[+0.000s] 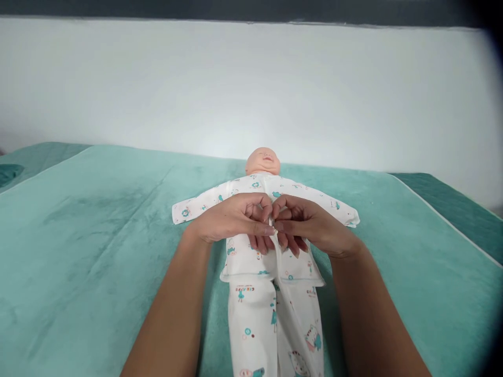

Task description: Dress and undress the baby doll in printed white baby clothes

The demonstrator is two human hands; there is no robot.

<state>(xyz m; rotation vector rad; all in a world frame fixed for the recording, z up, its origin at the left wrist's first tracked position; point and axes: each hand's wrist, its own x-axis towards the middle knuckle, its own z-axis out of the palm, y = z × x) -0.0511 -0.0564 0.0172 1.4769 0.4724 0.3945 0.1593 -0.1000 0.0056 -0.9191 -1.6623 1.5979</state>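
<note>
A baby doll (pixel 263 160) lies on its back, its head away from me. It wears a white printed jacket (pixel 251 264) with the sleeves spread to both sides, and matching printed trousers (pixel 253 324). Over the doll's chest, my left hand (pixel 243 217) pinches the jacket's front opening between thumb and forefinger. Facing it, my right hand (pixel 302 220) pinches the other edge of that opening, the fingertips of both hands almost touching. A small pale bit shows between the thumbs, perhaps a fastener; the fingers hide most of it. Below the hands the front edges hang slightly apart.
The doll lies on a teal plush cloth (pixel 98 251) with darker teal bedding (pixel 451 209) at its sides. A white wall (pixel 251 89) rises behind the doll's head, with a dark band (pixel 236 10) along the top.
</note>
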